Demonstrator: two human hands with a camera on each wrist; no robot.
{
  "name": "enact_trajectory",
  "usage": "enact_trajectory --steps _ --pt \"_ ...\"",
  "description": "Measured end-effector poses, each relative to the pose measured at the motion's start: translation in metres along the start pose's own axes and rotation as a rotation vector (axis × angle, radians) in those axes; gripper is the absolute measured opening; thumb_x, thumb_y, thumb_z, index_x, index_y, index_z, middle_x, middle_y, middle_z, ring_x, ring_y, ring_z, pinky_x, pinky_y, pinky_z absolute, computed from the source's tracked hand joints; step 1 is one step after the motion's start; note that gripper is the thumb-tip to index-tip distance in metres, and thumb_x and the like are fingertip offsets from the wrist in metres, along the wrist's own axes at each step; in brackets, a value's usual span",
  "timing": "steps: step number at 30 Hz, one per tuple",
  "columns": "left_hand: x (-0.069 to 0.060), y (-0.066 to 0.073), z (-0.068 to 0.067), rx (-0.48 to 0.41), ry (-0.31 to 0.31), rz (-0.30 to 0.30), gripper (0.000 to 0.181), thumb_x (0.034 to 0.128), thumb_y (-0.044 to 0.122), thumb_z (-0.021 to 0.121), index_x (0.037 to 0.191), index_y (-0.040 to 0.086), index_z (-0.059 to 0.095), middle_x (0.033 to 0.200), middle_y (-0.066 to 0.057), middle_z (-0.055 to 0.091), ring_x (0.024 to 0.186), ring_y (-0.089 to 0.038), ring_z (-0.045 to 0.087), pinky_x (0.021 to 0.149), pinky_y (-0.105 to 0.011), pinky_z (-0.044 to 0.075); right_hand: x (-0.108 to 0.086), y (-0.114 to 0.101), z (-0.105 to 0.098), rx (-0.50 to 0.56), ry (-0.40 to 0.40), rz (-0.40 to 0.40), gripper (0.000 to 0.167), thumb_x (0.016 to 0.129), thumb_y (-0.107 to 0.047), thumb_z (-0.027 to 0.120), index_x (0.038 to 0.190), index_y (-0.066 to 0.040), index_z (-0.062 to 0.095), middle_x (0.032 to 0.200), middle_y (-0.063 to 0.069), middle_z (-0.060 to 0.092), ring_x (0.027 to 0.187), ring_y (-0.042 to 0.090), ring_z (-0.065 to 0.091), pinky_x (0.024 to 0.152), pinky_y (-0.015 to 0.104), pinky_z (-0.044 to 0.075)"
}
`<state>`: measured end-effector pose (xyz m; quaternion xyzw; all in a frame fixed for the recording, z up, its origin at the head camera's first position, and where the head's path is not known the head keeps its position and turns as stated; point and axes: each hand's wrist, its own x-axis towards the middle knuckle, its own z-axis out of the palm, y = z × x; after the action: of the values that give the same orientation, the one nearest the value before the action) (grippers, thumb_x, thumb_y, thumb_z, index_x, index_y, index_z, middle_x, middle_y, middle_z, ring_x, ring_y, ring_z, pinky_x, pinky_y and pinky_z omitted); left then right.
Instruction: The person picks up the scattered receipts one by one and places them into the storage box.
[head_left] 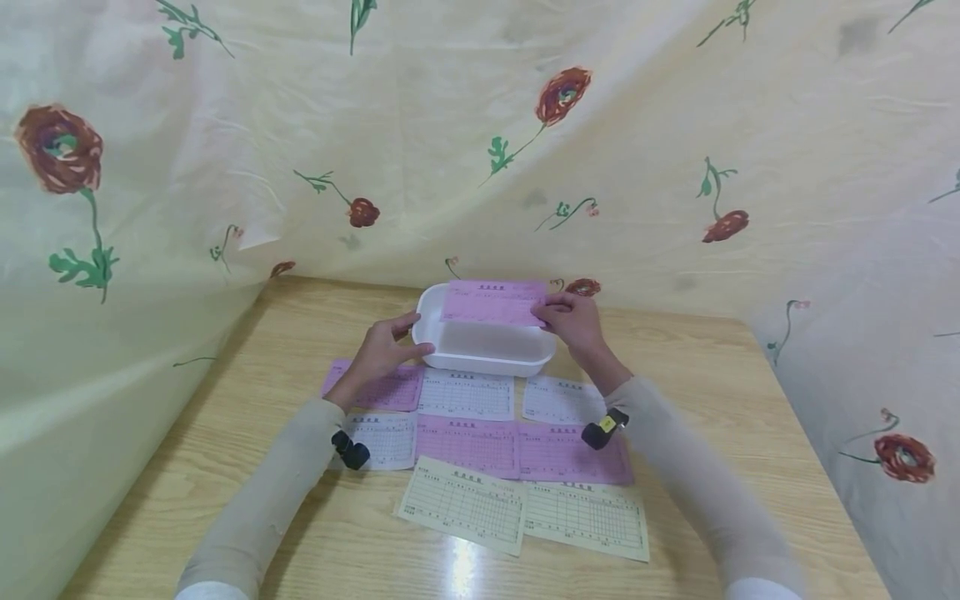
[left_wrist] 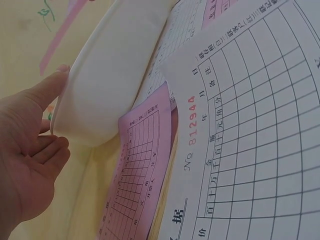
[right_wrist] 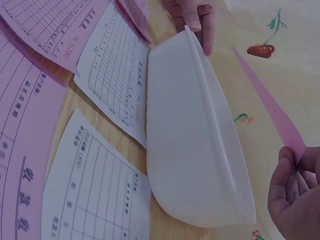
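A white plastic tray (head_left: 487, 364) stands at the back of the table. My left hand (head_left: 384, 346) grips the tray's left end, thumb and fingers at its rim, as the left wrist view also shows beside the tray wall (left_wrist: 100, 85). My right hand (head_left: 576, 325) pinches the right edge of a pink printed slip (head_left: 491, 304), held above the tray. In the right wrist view the slip (right_wrist: 280, 117) appears edge-on, clear of the tray (right_wrist: 190, 135), between the thumb and fingers of my right hand (right_wrist: 297, 187).
In front of the tray lie several slips: white ones (head_left: 467, 396), pink ones (head_left: 467, 446) and two pale yellow ones (head_left: 465, 504) nearest me, some overlapping. A floral cloth (head_left: 450, 150) hangs behind and beside the wooden table (head_left: 360, 542).
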<state>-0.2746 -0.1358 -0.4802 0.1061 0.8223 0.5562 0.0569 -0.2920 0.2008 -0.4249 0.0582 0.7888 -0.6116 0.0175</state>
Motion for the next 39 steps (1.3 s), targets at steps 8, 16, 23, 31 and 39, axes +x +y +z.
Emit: enact_trajectory --steps 8,16,23,31,39 --pt "0.0 0.001 0.0 0.008 0.003 -0.006 0.079 0.0861 0.028 0.084 0.151 0.003 0.046 0.159 -0.012 0.042 0.144 -0.034 0.045 0.118 -0.043 0.042 0.004 0.006 0.023 -0.063 0.025 -0.003 0.032 0.092 -0.009 0.076 0.121 0.002 0.068 0.114 0.022 0.073 0.087 0.017 0.073 0.077 0.025 0.064" --pt "0.0 -0.001 -0.001 -0.001 -0.006 0.02 0.084 0.0846 0.033 0.085 0.152 0.004 0.045 0.16 -0.01 0.041 0.145 -0.034 0.043 0.119 -0.044 0.04 0.006 0.01 0.042 -0.153 0.03 -0.002 0.026 0.091 -0.009 0.077 0.114 0.004 0.071 0.105 0.021 0.075 0.081 0.019 0.073 0.072 0.025 0.064" --pt "0.0 -0.003 -0.002 0.003 -0.01 0.023 0.083 0.0856 0.031 0.085 0.152 0.001 0.044 0.16 -0.013 0.041 0.145 -0.036 0.043 0.118 -0.045 0.041 0.006 0.011 0.05 -0.211 0.006 0.002 0.027 0.092 -0.012 0.077 0.113 0.004 0.071 0.105 0.021 0.075 0.083 0.024 0.075 0.073 0.03 0.065" --pt "0.0 -0.001 -0.001 0.026 -0.005 -0.004 0.081 0.0861 0.029 0.084 0.152 0.003 0.044 0.16 -0.012 0.04 0.144 -0.036 0.044 0.118 -0.045 0.041 0.006 0.009 0.054 -0.266 -0.035 -0.005 0.028 0.092 -0.015 0.076 0.112 0.004 0.073 0.106 0.021 0.076 0.086 0.027 0.077 0.083 0.041 0.065" --pt "-0.001 0.001 -0.001 0.016 -0.008 -0.028 0.077 0.0888 0.026 0.082 0.153 0.005 0.045 0.161 -0.009 0.041 0.147 -0.033 0.042 0.12 -0.046 0.039 0.009 0.01 0.042 -0.278 -0.06 -0.013 0.026 0.097 -0.017 0.071 0.114 0.003 0.072 0.107 0.02 0.075 0.09 0.027 0.076 0.083 0.037 0.065"
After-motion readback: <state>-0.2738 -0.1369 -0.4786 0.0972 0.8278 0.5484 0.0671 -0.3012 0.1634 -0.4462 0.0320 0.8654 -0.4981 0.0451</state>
